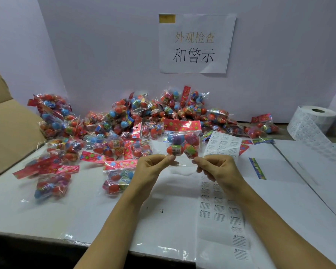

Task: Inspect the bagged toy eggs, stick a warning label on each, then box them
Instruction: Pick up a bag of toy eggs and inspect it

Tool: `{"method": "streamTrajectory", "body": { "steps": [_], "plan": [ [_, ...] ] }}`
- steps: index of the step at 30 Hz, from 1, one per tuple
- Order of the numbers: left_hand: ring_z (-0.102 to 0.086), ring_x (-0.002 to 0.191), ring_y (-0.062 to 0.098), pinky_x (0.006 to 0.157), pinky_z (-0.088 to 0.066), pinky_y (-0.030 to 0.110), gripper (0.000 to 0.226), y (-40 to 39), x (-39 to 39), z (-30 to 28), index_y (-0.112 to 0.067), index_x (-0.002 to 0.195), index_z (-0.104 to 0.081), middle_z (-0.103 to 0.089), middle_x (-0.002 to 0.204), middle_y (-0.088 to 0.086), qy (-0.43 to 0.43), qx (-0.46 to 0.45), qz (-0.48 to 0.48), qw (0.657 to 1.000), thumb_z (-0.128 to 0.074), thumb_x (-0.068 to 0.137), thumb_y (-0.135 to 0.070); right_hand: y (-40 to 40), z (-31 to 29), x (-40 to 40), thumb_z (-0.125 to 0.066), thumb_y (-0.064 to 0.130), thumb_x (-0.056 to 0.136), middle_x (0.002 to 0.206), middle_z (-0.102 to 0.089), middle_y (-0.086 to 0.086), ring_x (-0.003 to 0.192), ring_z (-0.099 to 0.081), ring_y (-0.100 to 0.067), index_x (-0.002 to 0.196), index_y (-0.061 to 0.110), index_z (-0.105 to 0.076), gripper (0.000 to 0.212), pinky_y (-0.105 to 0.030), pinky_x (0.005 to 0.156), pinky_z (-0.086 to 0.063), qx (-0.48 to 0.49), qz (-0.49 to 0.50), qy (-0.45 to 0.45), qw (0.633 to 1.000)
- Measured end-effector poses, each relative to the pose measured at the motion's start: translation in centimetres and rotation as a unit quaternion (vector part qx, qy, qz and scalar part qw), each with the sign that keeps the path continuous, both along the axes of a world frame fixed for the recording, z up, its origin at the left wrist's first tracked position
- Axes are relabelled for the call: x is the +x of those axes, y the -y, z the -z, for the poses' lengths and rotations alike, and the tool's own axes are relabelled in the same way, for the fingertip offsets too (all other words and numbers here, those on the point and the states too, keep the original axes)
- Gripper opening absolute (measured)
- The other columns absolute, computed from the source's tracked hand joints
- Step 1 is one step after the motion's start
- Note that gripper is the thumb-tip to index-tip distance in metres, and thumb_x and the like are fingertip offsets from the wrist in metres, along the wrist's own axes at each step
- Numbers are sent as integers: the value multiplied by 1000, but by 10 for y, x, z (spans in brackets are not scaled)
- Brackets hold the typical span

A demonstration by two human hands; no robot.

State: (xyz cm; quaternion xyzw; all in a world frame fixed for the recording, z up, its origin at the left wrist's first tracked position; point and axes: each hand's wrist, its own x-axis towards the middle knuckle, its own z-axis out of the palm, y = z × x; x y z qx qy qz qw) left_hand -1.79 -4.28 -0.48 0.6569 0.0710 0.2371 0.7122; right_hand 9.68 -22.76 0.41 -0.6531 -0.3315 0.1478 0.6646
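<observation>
While both hands hold it above the near middle of the white table (279,191), the bag of toy eggs (182,141) stands upright, its long axis running up and down, with the red flowered header card at the top and the clear bottom edge toward the person. The left hand (153,167) pinches the lower left corner of the bag between thumb and forefinger, and the right hand (213,167) pinches the lower right corner the same way, the other fingers curled under. Inside the bag a blue egg, a purple egg and several orange-red eggs show; a small barcode patch sits on the lower left egg, too small to read. Just right of the hands a strip of warning labels (221,210) runs from the near edge away toward the pile, partly hidden behind the right wrist; each label carries a triangle and the word "WARNING", the finer print beneath being illegible. At the far right stands a roll of labels (312,121) with its tail trailing onto the table. A pile of bagged eggs (124,123) spreads across the far and left side, blurred in places. A cardboard box (6,129) is cut off at the left edge. On the wall a paper sign (196,43) reads "外观检查 和警示".
</observation>
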Motion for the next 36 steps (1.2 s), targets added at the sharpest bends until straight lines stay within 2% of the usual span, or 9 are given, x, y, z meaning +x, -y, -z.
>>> {"method": "streamTrajectory", "body": {
  "steps": [5, 12, 17, 20, 22, 25, 29, 32, 36],
  "plan": [
    [-75, 81, 15, 77, -55, 17, 11, -2, 3, 2, -22, 77, -84, -79, 81, 9, 24, -6, -43, 999, -81, 72, -31, -5, 2, 2, -85, 20, 71, 55, -61, 8, 45, -48, 0, 62, 17, -75, 14, -9, 49, -38, 64, 58, -10, 996],
    [-71, 91, 19, 91, -56, 28, 13, -3, 2, 3, -19, 79, -81, -75, 86, 9, 19, -38, -8, 999, -80, 76, -32, -2, 4, 6, -84, 34, 68, 58, -57, 3, 48, -35, -9, 69, 18, -76, 18, -18, 46, -31, 79, 24, -40, 996],
    [-74, 99, 25, 87, -60, 31, 5, -1, 2, 1, -16, 78, -77, -77, 99, 14, 46, -106, -11, 993, -77, 79, -21, -1, 5, 12, -72, 17, 90, 65, -56, -2, 55, -40, -13, 73, 18, -76, 18, -22, 46, -30, 68, 81, -69, 992],
    [-70, 99, 15, 92, -60, 36, 8, 1, 4, 5, -10, 79, -73, -70, 105, 15, 49, 67, -97, 992, -80, 83, -13, 0, 7, 10, -63, 18, 99, 70, -66, -2, 58, -58, -15, 79, 18, -77, 24, -22, 42, -41, 71, 103, -81, 989],
    [-65, 101, 11, 95, -58, 38, 9, 8, 4, 8, -10, 78, -74, -60, 107, 10, 49, 198, -94, 974, -82, 82, -9, -5, 10, 1, -67, 38, 95, 86, -75, -3, 74, -72, -17, 96, 16, -76, 24, -27, 49, -53, 25, 57, -65, 996],
    [-63, 114, 19, 101, -52, 42, 14, 14, 3, 11, -6, 88, -79, -63, 114, 5, 58, 280, -37, 957, -85, 82, -17, -12, 13, -8, -81, 60, 73, 101, -77, 2, 91, -75, -16, 116, 23, -68, 58, -36, 62, -61, -30, 24, -62, 997],
    [-69, 111, 15, 94, -54, 27, 18, 17, 0, 8, -8, 106, -77, -75, 111, 3, 64, 175, 11, 982, -71, 93, -19, -12, 13, -8, -85, 33, 78, 102, -76, -3, 96, -75, -19, 117, 26, -68, 43, -38, 69, -62, -26, -1, -69, 997],
    [-65, 109, 0, 91, -55, 18, 24, 15, 5, 8, -16, 119, -68, -70, 117, -1, 28, 187, -106, 976, -66, 98, -6, -12, 13, -6, -71, 7, 90, 107, -74, -15, 97, -75, -27, 119, 17, -67, 31, -41, 70, -62, -13, -8, -127, 992],
    [-68, 108, 21, 85, -56, 27, 35, 10, 9, 5, -5, 130, -64, -70, 120, 11, -63, -4, -93, 994, -64, 100, -22, -10, 11, -4, -61, 10, 79, 109, -73, -22, 102, -73, -35, 117, 13, -70, 39, -46, 75, -63, 5, -74, -169, 983]
  ]
}}
